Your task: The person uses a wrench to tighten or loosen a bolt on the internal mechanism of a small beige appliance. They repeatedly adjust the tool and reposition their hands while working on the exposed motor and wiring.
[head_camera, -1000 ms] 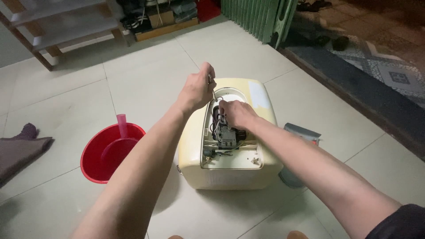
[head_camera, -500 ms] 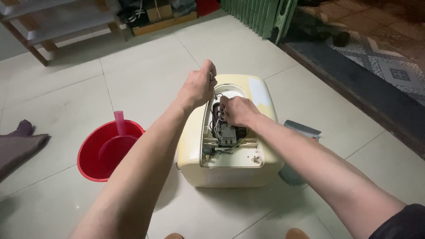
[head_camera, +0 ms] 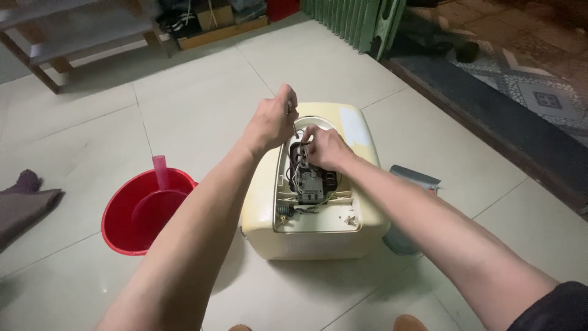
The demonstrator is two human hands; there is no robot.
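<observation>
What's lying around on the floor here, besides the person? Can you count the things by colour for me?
Cream: 1, the opened appliance casing
Red: 1, the basin
Pink: 1, the scoop in the basin
Grey: 2, the cloth and the cover panel
Total: 5

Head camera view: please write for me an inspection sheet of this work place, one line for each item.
Surface: pale tiled floor; the work lies directly on it.
Job's things: cream appliance lying flat, cover off, inner parts exposed.
Clutter: red basin with a pink scoop to the left; dark cloth at the left edge; grey cover piece right of the appliance.
Grippers: left hand raised in a fist over the opening, holding a thin tool, hard to tell which; right hand with its fingers at the inner parts.
Cables: thin wires inside the opening.
Surroundings: wooden shelf, green folding gate, patterned paving.
</observation>
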